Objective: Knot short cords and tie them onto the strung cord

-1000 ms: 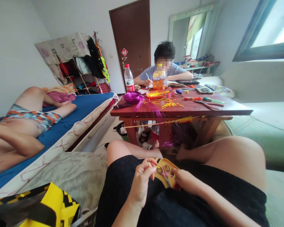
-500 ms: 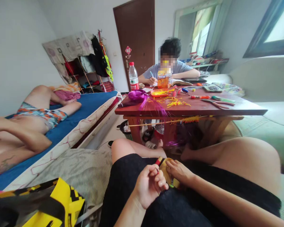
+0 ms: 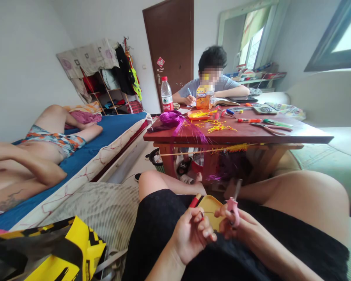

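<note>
My left hand is closed around a red stick-like piece with a tan end, pointing up and away. A thin dark strand runs from its fingertips toward the other hand. My right hand holds small scissors with pink handles, their metal blades pointing up. Between and behind the hands, a shallow yellow tray rests on the black cloth over my lap. Its contents are partly hidden by the fingers.
Ahead, a red table bears purple strands, yellow pieces, pliers and a bottle. A person writes behind it. Another person lies on the blue bed. A yellow-black bag is at lower left.
My right hand has come up out of the tray and now holds the pink scissors. My left hand stays nearly in place with the red piece. The view has shifted slightly.
</note>
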Demonstrator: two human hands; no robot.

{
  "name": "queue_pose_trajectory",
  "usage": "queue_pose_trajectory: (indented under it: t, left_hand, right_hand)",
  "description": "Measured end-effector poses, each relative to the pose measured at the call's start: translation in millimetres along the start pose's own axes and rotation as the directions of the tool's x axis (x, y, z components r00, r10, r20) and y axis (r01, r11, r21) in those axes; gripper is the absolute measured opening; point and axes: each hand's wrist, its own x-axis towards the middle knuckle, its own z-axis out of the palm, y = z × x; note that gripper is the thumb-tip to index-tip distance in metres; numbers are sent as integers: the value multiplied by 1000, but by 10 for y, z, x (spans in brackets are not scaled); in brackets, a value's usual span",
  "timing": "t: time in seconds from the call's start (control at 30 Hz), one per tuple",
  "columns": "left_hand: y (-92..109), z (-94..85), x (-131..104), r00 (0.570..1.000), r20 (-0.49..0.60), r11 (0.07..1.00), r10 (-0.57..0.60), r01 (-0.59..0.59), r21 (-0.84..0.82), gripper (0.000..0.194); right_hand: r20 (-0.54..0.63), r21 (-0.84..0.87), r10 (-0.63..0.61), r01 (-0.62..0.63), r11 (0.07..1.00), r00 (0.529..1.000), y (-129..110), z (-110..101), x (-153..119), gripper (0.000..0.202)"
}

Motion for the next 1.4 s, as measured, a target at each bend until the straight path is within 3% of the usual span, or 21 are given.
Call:
queue_pose_trajectory:
  t: [0.07,0.23,0.4,0.9,1.4]
  left_hand:
    - [-6,-6,3,1000,-11,1000,4,-4,2,24]
    - [17,-14,6,999,13,998,36,-35,-54,24]
    - [6,-13,22,1000,8,999,28,-28,-47,25]
    - [-103,-131,125,974,-227,999,2,6,35,28]
    - [-102,-119,131,959,-282,999,-16,25,31,28]
  right_hand:
    - [-7,39,16,-16,999,1000,0,142,-31,38]
    - [-107,-266,-51,21,964,993,-11,195,-204,30]
    - [33,-442,88,-64,895,996,-107,204,-340,28]
    - [134,-216,204,-173,961,970,-153,239,-253,50]
    - [83,-187,218,-200,962,972,-200,264,-256,44]
